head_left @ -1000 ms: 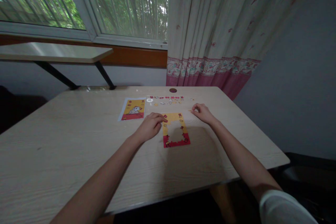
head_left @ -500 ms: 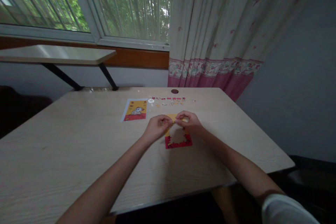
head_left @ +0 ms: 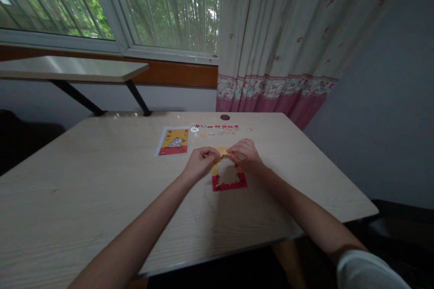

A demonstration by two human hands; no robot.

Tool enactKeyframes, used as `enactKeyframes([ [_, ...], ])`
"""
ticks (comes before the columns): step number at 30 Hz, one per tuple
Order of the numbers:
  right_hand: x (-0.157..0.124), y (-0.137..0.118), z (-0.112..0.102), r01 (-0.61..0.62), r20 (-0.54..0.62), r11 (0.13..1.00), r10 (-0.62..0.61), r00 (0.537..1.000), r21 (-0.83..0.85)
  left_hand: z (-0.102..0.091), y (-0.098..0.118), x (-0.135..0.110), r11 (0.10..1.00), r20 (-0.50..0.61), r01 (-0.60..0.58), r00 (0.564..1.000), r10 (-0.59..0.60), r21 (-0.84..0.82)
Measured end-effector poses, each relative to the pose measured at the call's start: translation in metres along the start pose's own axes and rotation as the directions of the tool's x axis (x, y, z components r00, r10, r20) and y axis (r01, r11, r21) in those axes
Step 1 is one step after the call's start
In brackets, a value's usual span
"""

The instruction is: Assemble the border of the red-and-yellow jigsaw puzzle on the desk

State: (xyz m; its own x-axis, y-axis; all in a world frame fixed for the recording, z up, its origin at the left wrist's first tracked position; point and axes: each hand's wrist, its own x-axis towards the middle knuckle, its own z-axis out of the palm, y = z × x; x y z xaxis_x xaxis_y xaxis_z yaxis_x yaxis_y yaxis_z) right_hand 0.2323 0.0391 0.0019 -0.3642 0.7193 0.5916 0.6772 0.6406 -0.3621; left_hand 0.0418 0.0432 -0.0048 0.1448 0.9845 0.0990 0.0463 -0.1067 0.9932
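My left hand point(head_left: 202, 161) and my right hand point(head_left: 247, 157) meet over the far side of a jigsaw puzzle border point(head_left: 228, 186), red along the near side and yellow farther up. Pinched between the fingertips of both hands is a small yellow puzzle piece point(head_left: 224, 153), its outline partly covered by the fingers. Within the border the bare tabletop shows. To the left lies a reference picture point(head_left: 174, 142) of a white cartoon animal on yellow and red.
Behind my hands a row of red puzzle pieces point(head_left: 217, 126) lies across the table point(head_left: 101, 189). White and yellow loose pieces point(head_left: 220, 134) lie just in front of that row. A round hole point(head_left: 224, 117) sits near the far edge. A raised shelf point(head_left: 74, 68) stands at the back left.
My fingertips have shifted slightly, and the yellow piece between them shows more now. My right hand's fingers have tilted a little. The border and the loose pieces keep their places.
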Motion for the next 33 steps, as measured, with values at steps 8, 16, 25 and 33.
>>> enactKeyframes([
  [8,0.001,0.010,-0.005,-0.024,-0.021,0.999,0.023,1.000,-0.027,-0.007,-0.004,0.003,0.982,0.021,-0.121,0.993,0.120,0.147],
  [16,-0.004,0.038,0.012,-0.144,0.227,0.989,0.145,0.963,-0.022,-0.021,-0.005,-0.002,0.523,0.313,-0.453,0.888,0.338,0.722],
  [25,-0.003,0.030,0.014,-0.172,0.254,0.984,0.175,0.951,-0.034,-0.019,-0.012,-0.002,0.399,0.416,-0.509,0.858,0.300,0.763],
  [33,-0.004,0.022,0.008,-0.149,0.269,0.983,0.172,0.948,-0.107,-0.016,-0.010,-0.005,0.357,0.478,-0.545,0.838,0.262,0.759],
])
